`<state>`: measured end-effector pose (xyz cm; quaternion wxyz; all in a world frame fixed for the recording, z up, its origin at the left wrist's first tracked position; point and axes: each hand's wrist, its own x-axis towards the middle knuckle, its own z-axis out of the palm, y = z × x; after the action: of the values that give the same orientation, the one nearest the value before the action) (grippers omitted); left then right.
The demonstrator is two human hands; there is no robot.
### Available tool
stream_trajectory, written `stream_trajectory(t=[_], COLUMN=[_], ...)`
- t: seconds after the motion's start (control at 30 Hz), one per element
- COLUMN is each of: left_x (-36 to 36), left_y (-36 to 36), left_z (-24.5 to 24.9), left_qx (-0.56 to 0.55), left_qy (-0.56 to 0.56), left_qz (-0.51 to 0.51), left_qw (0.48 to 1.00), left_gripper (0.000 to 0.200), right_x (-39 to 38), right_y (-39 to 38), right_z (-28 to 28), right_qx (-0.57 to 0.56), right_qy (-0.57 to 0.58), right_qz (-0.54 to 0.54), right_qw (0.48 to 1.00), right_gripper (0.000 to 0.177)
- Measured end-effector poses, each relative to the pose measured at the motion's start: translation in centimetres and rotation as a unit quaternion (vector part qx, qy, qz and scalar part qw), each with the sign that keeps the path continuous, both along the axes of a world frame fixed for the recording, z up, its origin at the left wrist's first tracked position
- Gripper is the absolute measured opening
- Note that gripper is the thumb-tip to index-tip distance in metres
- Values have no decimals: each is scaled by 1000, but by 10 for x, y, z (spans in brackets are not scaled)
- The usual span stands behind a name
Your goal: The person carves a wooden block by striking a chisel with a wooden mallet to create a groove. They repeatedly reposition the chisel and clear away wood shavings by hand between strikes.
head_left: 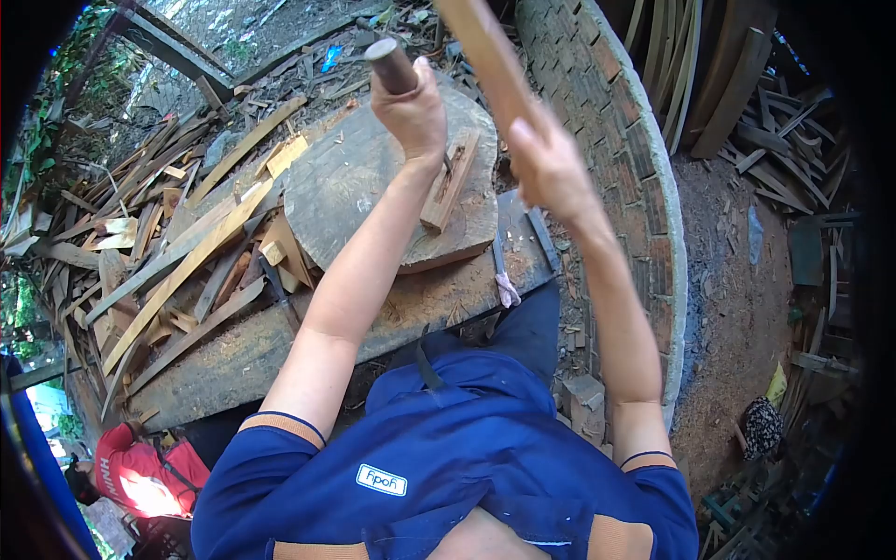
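Head view: handle (394, 69) (dark) within left fingers (381, 101)

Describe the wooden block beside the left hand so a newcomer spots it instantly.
Find the broad log slab at upper centre. Toward its right side in the picture, by the left hand, lies a short, straight-edged wooden block. Unlike the loose boards heaped at picture left, it has a narrow slot in its top.

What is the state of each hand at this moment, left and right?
Left hand: closed, holding a dark round tool handle.
Right hand: closed, holding a long wooden piece; somewhat blurred.
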<state>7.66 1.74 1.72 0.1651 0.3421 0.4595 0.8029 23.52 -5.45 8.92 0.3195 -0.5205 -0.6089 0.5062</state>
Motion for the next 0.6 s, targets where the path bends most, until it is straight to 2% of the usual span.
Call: stream_trajectory(t=[0.03,0.07,0.1,0.17,0.2,0.23,0.27,0.3,0.37,0.4,0.5,0.57,0.6], left_x=[3,8,11,12,12,13,14,16,16,14,6,-6,-18], left_y=[4,-1,-3,-2,-3,-1,0,3,0,-5,-4,5,0], left_z=[-4,-2,3,-1,0,0,1,1,-8,-8,-20,-20,-17], left_qx=[27,8,-6,-1,0,4,56,109,81,66,46,40,9], left_qy=[-29,9,46,47,45,44,14,-19,-37,-18,13,-86,-142], left_qz=[-19,0,17,-1,-15,-16,-22,-30,-38,-46,-52,-32,-81], left_qw=[999,1000,999,999,999,999,998,993,995,997,998,995,986], left_gripper=[15,14,13,12,13,13,13,13,13,13,14,13,17], right_x=[-3,-3,-3,-2,1,6,9,11,8,3,0,6,8], right_y=[-3,-2,-2,-3,-4,-5,-8,-12,-22,-25,-21,-16,-14], right_z=[29,48,57,69,68,64,61,69,91,91,61,48,46], right_qx=[78,185,186,404,407,382,346,346,342,331,290,194,175], right_qy=[11,10,11,-62,-64,-204,-340,-344,-310,-217,-237,-265,-248], right_qz=[-2,0,-3,11,10,58,100,94,96,79,74,99,94], right_qw=[997,983,982,913,911,899,869,868,882,915,924,939,948], right_gripper=[60,54,54,50,50,51,52,52,53,53,53,57,58])
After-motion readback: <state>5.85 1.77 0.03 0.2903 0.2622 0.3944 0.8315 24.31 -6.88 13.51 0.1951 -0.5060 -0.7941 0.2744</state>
